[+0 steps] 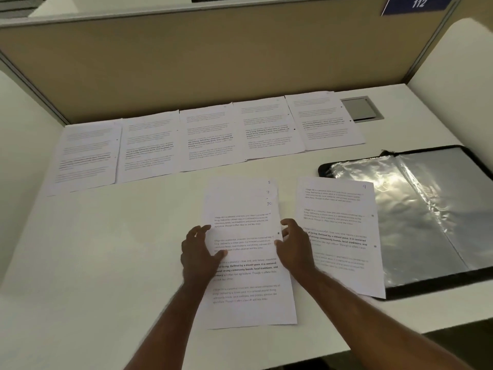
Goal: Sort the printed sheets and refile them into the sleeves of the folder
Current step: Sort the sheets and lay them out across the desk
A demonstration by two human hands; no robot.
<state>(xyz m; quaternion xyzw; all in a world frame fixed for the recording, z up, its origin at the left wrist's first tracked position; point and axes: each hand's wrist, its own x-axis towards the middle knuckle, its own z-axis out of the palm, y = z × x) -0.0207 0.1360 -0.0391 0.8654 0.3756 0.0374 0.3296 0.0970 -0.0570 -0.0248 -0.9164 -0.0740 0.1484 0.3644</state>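
A small fanned stack of printed sheets [248, 279] lies in the middle of the white desk [106, 263], with handwritten numbers at their top right corners. My left hand [198, 253] holds the stack's left edge, thumb on top of the paper. My right hand [294, 248] holds the stack's right edge with curled fingers. A single sheet marked 9 [344, 222] lies to the right, overlapping the open black folder [426, 209] with its clear plastic sleeves. Several more sheets [208, 134] lie in a row along the back of the desk.
A beige partition [213, 62] closes the back of the desk and white side panels stand left and right. A grey cable hatch [360, 108] is set in the desk at the back right. The desk's front edge runs under my right forearm.
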